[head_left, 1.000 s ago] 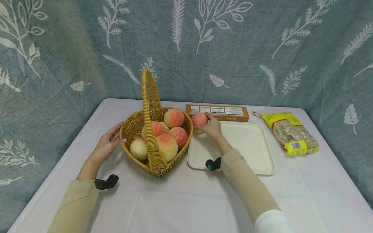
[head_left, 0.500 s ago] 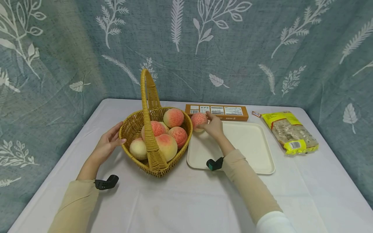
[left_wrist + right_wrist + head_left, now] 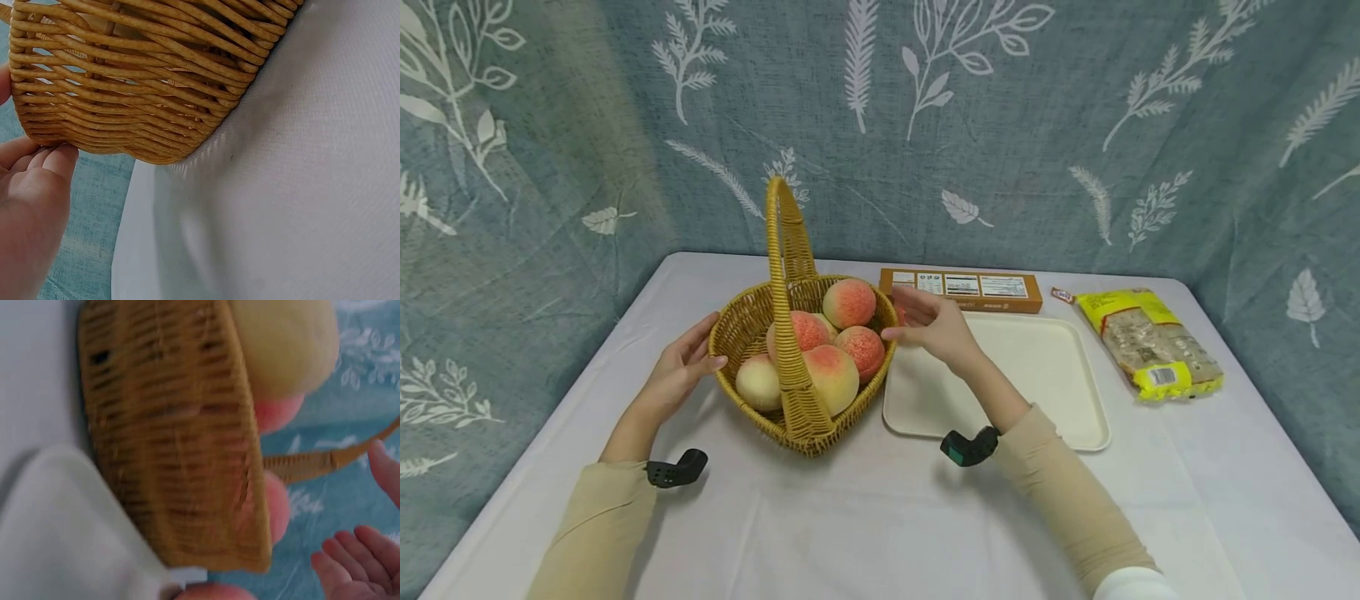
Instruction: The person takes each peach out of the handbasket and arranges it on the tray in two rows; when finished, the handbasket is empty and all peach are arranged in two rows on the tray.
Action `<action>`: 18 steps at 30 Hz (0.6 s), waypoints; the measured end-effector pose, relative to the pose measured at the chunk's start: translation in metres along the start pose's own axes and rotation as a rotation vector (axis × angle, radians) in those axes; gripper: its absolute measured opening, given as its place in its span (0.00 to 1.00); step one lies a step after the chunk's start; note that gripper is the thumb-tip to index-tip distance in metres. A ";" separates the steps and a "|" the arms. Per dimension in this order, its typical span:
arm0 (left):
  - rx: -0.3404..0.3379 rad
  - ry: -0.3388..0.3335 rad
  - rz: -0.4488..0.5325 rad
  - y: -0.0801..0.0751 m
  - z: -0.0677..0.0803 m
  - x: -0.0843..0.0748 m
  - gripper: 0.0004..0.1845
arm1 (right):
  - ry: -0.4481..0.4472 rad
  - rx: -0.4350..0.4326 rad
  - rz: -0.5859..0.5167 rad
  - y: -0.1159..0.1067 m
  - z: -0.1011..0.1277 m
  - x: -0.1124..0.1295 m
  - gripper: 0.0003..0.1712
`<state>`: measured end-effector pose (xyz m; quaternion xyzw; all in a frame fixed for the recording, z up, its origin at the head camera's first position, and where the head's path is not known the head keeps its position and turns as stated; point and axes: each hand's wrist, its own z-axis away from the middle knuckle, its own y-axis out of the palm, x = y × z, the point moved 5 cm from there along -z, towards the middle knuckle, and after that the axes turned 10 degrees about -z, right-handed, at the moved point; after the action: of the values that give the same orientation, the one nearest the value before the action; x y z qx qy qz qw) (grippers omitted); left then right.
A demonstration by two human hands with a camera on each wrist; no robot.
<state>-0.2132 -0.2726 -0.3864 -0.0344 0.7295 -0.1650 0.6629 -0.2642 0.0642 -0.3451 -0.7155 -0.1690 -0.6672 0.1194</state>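
Observation:
A woven wicker basket (image 3: 730, 325) with a tall arched handle holds several peaches (image 3: 831, 379). My left hand (image 3: 673, 375) grips its left side, thumb over the rim and fingers against the outer weave; the left wrist view shows the fingertips (image 3: 59, 159) at the basket's edge. Near the right rim is my right hand (image 3: 936, 329), holding nothing, fingers and thumb apart in the right wrist view. A lone pink peach (image 3: 215, 592) lies outside the basket by the tray's far left corner, mostly hidden behind my right hand in the head view.
A cream tray (image 3: 1037, 375) lies right of the basket, under my right forearm. Behind it stands a long orange-brown box (image 3: 1000, 287). Farther right are a small red-and-white packet (image 3: 1062, 295) and a yellow plastic food bag (image 3: 1150, 343). A patterned curtain hangs behind the table.
My right hand has let go of the lone peach and moved slightly left and nearer to the basket's rim, its fingers opened. The left hand and the basket have stayed put.

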 end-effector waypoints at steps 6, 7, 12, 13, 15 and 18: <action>0.002 0.005 0.009 0.000 0.000 0.000 0.40 | 0.006 0.251 -0.036 0.031 0.014 0.004 0.39; 0.002 0.005 0.011 0.000 0.000 0.000 0.40 | 0.010 0.279 -0.029 0.035 0.015 0.003 0.39; 0.000 0.001 0.019 0.000 0.001 0.000 0.40 | 0.028 0.337 -0.022 0.048 0.019 -0.001 0.38; 0.001 0.000 0.020 0.000 0.001 0.000 0.40 | 0.029 0.340 -0.024 0.050 0.019 -0.002 0.37; 0.001 0.000 0.021 0.001 0.001 0.000 0.40 | 0.032 0.345 -0.029 0.054 0.019 -0.004 0.37; 0.001 0.005 0.024 0.001 0.001 -0.001 0.40 | 0.027 0.355 -0.033 0.059 0.017 -0.007 0.37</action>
<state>-0.2124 -0.2717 -0.3857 -0.0248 0.7312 -0.1577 0.6632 -0.2254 0.0162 -0.3498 -0.6712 -0.2945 -0.6383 0.2352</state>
